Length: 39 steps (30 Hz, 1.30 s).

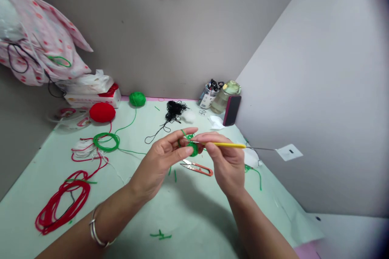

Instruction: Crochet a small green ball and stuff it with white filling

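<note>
Between the fingers of my left hand [164, 151] is a small piece of green crochet work [193, 149], with green yarn looped over a finger. My right hand [229, 164] grips a crochet hook [227, 145] by its yellow handle. The hook's metal tip reaches the green piece, though whether it passes through a stitch I cannot make out. Just below the hands, thread snips [202, 168] with orange handles lie on the table. A green strand leads left from my hands towards a coil of green yarn [106, 142].
A red yarn ball [102, 112], a green yarn ball [137, 99] and a red yarn coil [62, 202] lie left. Tangled black yarn [175, 110] sits behind my hands. At the back right stand a pen holder [208, 96], a water bottle [223, 99] and a phone [232, 111]. Green scraps [161, 234] lie in front.
</note>
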{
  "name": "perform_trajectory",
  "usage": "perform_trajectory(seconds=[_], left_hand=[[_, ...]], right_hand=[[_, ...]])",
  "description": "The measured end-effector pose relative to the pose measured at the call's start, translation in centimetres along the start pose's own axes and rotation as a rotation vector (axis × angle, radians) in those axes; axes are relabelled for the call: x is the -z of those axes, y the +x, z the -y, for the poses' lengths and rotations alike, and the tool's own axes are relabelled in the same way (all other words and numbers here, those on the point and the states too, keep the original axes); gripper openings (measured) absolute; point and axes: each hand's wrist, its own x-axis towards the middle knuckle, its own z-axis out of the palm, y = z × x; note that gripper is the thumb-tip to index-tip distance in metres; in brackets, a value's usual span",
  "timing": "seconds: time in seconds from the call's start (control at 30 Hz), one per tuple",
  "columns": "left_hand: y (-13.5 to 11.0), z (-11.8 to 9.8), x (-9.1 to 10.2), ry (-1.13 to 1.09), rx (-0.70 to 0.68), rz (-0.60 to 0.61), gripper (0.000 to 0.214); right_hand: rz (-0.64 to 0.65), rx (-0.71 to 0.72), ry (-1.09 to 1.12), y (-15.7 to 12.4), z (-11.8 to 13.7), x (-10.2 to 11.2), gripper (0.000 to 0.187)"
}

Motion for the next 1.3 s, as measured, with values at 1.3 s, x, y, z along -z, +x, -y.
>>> perform_trajectory(seconds=[1.3], left_hand=[[0.1,0.0,0.8,-0.126,0.072,0.134,0.044]], right_hand=[[-0.008,-0.341,0.515,0.8,-0.6,0.8,0.019]])
